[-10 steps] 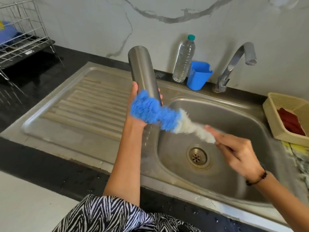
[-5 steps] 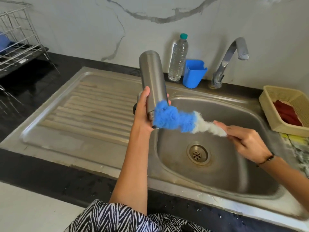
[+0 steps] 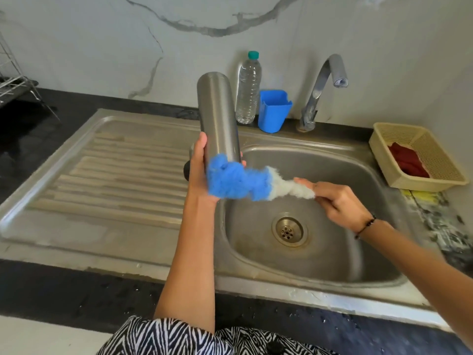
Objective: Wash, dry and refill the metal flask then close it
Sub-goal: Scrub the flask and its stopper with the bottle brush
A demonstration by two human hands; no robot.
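My left hand (image 3: 201,172) grips the metal flask (image 3: 218,116) near its lower end and holds it tilted, base pointing up and away, over the left rim of the sink basin (image 3: 320,252). A dark part, perhaps the flask's cap, shows behind my left hand. My right hand (image 3: 337,201) holds the white end of a blue and white bottle brush (image 3: 238,179). The blue bristles lie against the flask's lower end, by my left fingers. The flask's mouth is hidden behind the brush and hand.
A tap (image 3: 322,88) stands behind the basin, no water running that I can see. A plastic water bottle (image 3: 248,88) and blue cup (image 3: 273,111) sit at the wall. A beige basket (image 3: 419,139) with red cloth is right; a ribbed drainboard (image 3: 122,175) left; a wire rack (image 3: 10,80) far left.
The flask and brush have shifted right toward the basin relative to the sink. The brush stays against the flask's lower end and has moved slightly along it.
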